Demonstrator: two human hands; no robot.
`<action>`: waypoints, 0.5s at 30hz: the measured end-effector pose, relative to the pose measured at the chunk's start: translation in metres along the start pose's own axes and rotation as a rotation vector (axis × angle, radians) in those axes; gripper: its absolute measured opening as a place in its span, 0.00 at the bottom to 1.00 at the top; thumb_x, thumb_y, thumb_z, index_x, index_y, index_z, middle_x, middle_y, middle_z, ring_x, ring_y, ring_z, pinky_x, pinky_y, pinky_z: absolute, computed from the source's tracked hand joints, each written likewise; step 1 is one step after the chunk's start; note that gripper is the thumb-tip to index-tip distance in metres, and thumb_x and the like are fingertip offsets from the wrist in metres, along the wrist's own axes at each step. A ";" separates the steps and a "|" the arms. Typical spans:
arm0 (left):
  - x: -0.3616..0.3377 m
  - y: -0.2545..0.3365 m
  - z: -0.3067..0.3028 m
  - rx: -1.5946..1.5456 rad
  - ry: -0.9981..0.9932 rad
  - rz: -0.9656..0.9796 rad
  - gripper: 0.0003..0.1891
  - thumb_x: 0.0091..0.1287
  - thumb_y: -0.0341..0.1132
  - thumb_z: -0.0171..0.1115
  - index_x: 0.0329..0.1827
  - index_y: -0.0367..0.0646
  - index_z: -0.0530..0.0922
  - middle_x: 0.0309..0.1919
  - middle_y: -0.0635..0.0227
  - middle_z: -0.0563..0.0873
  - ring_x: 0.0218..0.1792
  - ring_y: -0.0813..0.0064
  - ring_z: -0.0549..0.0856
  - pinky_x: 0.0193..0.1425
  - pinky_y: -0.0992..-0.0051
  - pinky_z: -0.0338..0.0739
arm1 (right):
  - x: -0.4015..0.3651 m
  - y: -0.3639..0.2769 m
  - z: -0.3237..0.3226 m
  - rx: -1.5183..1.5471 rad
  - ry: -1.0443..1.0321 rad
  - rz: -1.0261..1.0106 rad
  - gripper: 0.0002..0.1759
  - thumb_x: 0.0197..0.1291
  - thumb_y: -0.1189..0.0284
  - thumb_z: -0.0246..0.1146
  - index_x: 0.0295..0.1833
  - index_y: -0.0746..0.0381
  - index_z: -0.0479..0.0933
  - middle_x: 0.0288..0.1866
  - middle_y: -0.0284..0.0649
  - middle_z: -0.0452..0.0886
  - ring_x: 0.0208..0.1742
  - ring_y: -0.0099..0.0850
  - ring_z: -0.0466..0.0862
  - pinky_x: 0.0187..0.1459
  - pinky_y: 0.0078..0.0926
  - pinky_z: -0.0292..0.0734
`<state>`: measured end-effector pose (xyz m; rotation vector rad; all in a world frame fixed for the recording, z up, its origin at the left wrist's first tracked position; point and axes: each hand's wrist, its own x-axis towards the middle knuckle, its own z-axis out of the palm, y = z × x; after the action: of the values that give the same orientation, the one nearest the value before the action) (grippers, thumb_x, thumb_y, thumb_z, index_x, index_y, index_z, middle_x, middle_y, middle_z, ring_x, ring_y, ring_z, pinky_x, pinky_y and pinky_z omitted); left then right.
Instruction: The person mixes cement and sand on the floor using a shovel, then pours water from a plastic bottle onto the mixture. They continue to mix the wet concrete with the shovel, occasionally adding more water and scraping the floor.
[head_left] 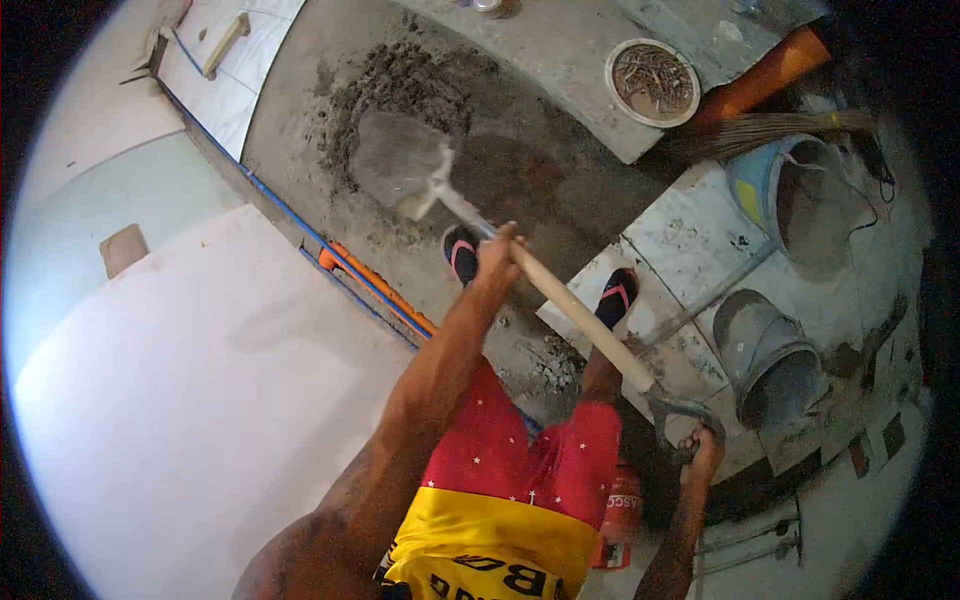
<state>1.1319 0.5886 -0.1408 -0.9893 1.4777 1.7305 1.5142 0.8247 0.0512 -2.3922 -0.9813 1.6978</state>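
A shovel (572, 303) with a wooden shaft runs diagonally across the view. My left hand (499, 254) is wrapped round the lower shaft, near the metal socket. At the other end, my right hand (703, 446) grips the dark D-shaped handle. The shovel's wide blade (401, 165) is over the near side of a heap of dark wet mortar (415, 85) on the floor and looks slightly blurred. Whether the blade carries any mortar is hard to make out.
A round tub (652, 121) of brown scraps stands on a ledge, near an orange pipe (768, 78) and a broom (770, 130). Buckets (757, 190) are on the right-hand tiles. Blue pipes (290, 215) follow the left wall. My sandalled feet (617, 297) stand beside the shaft.
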 end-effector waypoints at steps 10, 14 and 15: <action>0.067 -0.264 0.096 0.345 -0.508 0.110 0.07 0.55 0.33 0.60 0.33 0.39 0.74 0.24 0.61 0.78 0.24 0.63 0.77 0.26 0.65 0.73 | 0.015 0.045 -0.168 -0.846 0.300 -0.392 0.19 0.62 0.64 0.55 0.53 0.65 0.73 0.46 0.43 0.78 0.40 0.37 0.77 0.40 0.33 0.76; 0.124 -0.177 0.084 1.254 -0.809 0.826 0.13 0.47 0.36 0.63 0.34 0.40 0.75 0.27 0.53 0.80 0.34 0.51 0.82 0.38 0.57 0.76 | 0.027 -0.014 -0.057 -0.193 0.413 -0.157 0.07 0.59 0.67 0.58 0.35 0.59 0.75 0.24 0.33 0.71 0.23 0.21 0.67 0.24 0.22 0.63; 0.126 -0.111 0.100 1.492 -0.670 0.613 0.09 0.53 0.30 0.60 0.37 0.40 0.78 0.26 0.58 0.81 0.33 0.56 0.81 0.40 0.63 0.73 | 0.060 -0.015 -0.034 -0.198 0.299 -0.262 0.09 0.60 0.66 0.57 0.37 0.61 0.76 0.27 0.34 0.73 0.25 0.22 0.69 0.26 0.25 0.64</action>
<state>1.1496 0.7051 -0.2973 0.7826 1.9834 0.6273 1.5482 0.8777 0.0204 -2.4022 -1.3877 1.1654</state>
